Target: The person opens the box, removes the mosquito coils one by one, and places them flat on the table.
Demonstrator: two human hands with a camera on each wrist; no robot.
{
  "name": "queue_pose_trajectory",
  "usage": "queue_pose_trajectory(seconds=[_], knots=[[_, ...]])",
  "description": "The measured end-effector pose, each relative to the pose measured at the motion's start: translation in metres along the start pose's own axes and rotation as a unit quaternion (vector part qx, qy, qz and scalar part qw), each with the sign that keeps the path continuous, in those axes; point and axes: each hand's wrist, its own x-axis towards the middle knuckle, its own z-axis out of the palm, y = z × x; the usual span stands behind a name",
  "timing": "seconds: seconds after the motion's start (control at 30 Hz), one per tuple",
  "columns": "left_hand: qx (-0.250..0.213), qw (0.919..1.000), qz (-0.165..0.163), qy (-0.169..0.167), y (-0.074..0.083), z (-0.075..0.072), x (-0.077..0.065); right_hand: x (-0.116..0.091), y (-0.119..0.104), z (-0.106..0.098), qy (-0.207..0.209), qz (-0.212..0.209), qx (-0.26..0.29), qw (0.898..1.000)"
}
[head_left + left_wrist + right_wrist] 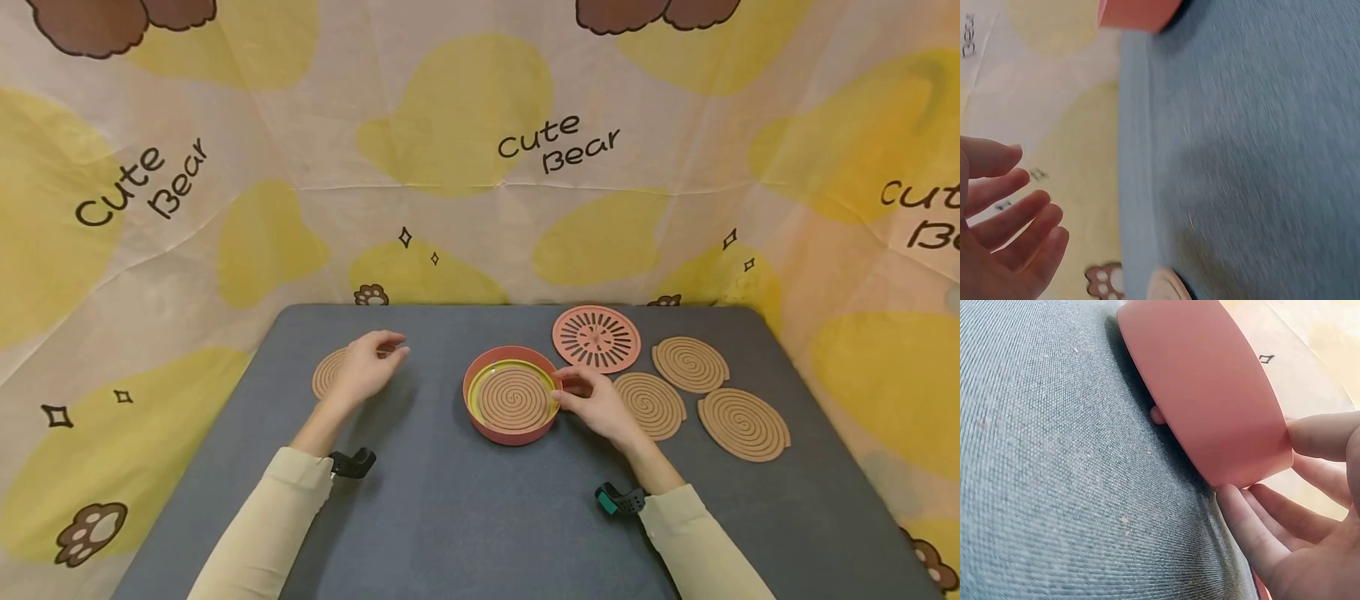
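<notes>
At the table's middle stands a round reddish-pink mosquito coil box (513,437) with a yellow inner rim. A brown mosquito coil (514,398) lies flat inside it. My right hand (594,403) holds the box by its right side; in the right wrist view its fingertips meet the pink wall (1210,387) at the rim and low down. My left hand (367,367) hovers at the left with loosely bent, spread fingers and nothing between them. Beneath it, partly hidden, is another mosquito coil (327,373).
Behind the box to the right lies its slotted pink lid (596,339). Three more mosquito coils lie at the right: one near the right hand (651,407), one farther back (690,364), one near the edge (744,424). A patterned cloth (450,150) hangs behind the grey table (465,533).
</notes>
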Motion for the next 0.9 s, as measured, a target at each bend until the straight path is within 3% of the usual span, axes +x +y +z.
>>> queue_pose_trajectory(seconds=[0.4, 0.67, 0.9], knots=[[-0.028, 0.9982, 0.043, -0.032, 0.038, 0.022, 0.003, 0.001, 0.0, -0.001, 0.002, 0.0, -0.006, 1.0], [-0.047, 0.9953, 0.065, -0.054, 0.056, 0.035, 0.004, 0.001, -0.001, -0.001, 0.001, 0.005, -0.005, 1.0], [-0.054, 0.9929, 0.078, -0.072, 0.067, 0.055, 0.008, 0.001, -0.002, -0.002, 0.002, 0.006, -0.009, 1.0]])
